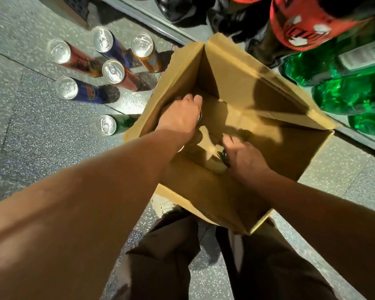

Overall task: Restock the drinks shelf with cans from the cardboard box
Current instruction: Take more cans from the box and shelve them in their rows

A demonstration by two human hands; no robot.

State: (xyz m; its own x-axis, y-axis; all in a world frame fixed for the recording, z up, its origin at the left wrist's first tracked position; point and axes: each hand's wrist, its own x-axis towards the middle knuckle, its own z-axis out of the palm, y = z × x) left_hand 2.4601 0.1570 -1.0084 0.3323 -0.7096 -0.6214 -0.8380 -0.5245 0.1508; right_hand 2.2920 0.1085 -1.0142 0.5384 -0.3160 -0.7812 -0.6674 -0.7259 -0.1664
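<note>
Hands [180, 113] inside cardboard box [236, 83], can labels unreadable

- Our left hand [182, 114] reaches forward and down, palm down, fingers curled.
- Our right hand [245, 155] reaches down beside it, fingers bent.
- Both forearms are bare.

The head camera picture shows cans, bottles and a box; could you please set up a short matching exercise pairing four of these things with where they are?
Things:
1. green can
2. orange can
3. green bottles
4. left hand

Places:
A. on the shelf right of the cardboard box
B. reaching inside the box
C. standing alone on the floor, nearest the box's left wall
D. farthest right of the five cans grouped on the floor

Pairs: 1-C, 2-D, 3-A, 4-B
</note>
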